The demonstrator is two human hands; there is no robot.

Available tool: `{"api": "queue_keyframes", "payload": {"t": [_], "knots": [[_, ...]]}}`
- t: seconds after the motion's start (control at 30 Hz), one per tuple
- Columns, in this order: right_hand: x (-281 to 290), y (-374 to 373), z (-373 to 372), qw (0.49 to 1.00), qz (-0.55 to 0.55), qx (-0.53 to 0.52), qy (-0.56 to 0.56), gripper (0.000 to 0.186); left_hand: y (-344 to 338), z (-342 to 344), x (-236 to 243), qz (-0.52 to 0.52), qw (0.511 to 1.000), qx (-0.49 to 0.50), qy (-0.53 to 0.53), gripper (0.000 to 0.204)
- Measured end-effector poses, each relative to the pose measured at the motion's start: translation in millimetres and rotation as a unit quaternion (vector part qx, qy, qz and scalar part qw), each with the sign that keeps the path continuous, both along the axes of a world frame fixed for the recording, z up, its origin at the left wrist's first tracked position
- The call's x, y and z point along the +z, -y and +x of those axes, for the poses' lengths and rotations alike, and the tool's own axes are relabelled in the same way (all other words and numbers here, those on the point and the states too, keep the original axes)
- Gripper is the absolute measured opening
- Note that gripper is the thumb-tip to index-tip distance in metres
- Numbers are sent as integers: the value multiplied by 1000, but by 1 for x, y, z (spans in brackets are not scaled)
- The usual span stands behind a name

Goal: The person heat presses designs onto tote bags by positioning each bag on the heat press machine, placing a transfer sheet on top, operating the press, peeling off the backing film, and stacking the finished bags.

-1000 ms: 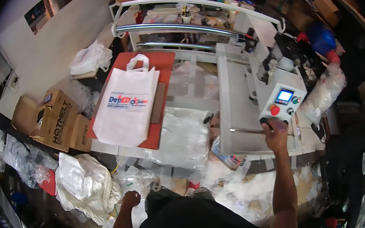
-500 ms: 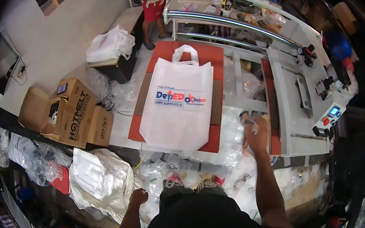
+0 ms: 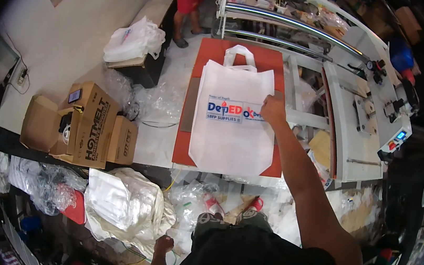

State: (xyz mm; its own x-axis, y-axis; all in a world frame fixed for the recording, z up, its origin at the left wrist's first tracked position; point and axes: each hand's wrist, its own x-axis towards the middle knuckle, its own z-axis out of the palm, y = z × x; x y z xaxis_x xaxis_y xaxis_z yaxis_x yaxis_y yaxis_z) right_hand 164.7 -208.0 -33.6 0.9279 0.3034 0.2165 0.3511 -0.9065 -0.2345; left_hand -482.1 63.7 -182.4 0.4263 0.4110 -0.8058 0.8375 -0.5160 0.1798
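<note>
A white tote bag with a blue and red print lies flat on the red platen, its handles pointing away from me. My right hand reaches over the bag's right edge to the right end of the print. Its fingers are drawn together; whatever may be between them is hidden. Low in the view, my left hand hangs beside my body with fingers curled and nothing visible in it. The nearest thing to it is a white sack of packed white material.
The press frame with its control panel stands right of the platen. Left are cardboard boxes and a stack of white bags on a dark bench. Another person stands beyond. Clear plastic wrap lies between bench and platen.
My right hand has moved left from beside the platen onto the bag's print. The view has shifted, so the bag and platen appear farther right. My left hand stays low and curled.
</note>
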Motion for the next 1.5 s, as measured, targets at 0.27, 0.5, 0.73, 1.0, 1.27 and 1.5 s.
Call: {"api": "queue_keyframes", "payload": {"t": [0.27, 0.5, 0.73, 1.0, 1.27, 1.5], "knots": [[55, -29, -250, 897, 35, 415, -148, 15, -20, 44, -34, -7, 995, -92, 43, 35], [-109, 158, -323, 881, 175, 181, -401, 14, -79, 73, -88, 49, 932, -312, 178, 27], [-179, 344, -384, 774, -9, -411, -482, 33, -22, 151, -54, -19, 921, -352, 164, 27], [-188, 336, -415, 761, 240, -475, -371, 38, 30, 218, -85, -107, 727, -676, 50, 18], [-131, 382, -570, 619, 284, -631, -371, 32, 121, 385, -100, -251, 433, -813, 297, 11], [-162, 410, -697, 470, 172, -757, -420, 30, 258, 377, -25, -262, 838, -476, 45, 18]]}}
